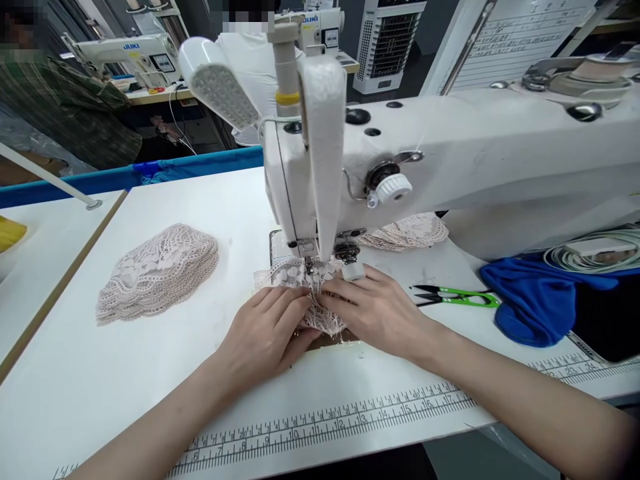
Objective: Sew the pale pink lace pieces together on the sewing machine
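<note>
A pale pink lace piece [327, 319] lies under the needle and presser foot [309, 265] of a white sewing machine [425, 133]. On its left side, my left hand [270, 327] grips the lace, fingertips on top and thumb near the front edge. My right hand [383, 310] holds the lace from the right, its fingers pressed down just beside the foot. Both hands' fingertips come close together in front of the needle. Part of the lace is hidden under the fingers and the machine head.
A stack of lace pieces [160, 273] sits on the left, more lace [407, 232] behind the needle. Green-handled thread snips [460, 298], blue cloth [533, 300] and a dark phone [607, 320] lie right. A ruler strip [320, 427] runs along the front. People work beyond the blue-edged table.
</note>
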A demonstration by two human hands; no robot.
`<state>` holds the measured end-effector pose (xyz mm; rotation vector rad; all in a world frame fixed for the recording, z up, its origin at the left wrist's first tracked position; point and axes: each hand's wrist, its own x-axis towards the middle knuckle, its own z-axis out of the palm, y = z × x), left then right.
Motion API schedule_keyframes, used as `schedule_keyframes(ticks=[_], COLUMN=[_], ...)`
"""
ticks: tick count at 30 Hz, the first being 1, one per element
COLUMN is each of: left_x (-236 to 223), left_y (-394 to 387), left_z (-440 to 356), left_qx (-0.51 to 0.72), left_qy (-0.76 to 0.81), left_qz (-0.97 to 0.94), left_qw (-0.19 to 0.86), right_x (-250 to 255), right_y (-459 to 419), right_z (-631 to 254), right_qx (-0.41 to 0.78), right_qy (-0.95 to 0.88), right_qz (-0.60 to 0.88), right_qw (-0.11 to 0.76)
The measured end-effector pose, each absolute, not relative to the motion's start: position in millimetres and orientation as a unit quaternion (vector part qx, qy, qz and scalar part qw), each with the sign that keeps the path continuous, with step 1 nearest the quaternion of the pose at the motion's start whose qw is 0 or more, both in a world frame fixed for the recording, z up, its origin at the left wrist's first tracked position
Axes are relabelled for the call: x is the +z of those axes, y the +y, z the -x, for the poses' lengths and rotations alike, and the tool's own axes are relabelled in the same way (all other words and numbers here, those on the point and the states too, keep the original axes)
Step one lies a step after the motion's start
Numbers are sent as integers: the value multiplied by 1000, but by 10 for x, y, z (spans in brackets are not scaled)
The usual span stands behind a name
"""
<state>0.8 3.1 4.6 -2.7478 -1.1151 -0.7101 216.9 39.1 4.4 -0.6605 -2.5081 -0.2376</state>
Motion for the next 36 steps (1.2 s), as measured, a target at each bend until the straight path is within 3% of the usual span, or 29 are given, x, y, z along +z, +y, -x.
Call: schedule_keyframes(ticks=[10, 36], left_x=[9, -14], left_y=[8, 103], left_z=[13, 31], left_qx=[-163, -171], left_qy=[-341, -351], left_qz=[912, 906], left_qw=[157, 160], right_x=[12, -6], right_y=[362, 445], right_z=[-2160, -2140], right_qx=[-96, -100], right_qy=[-931, -932], right_qz=[218, 225], right_qw=[275, 267])
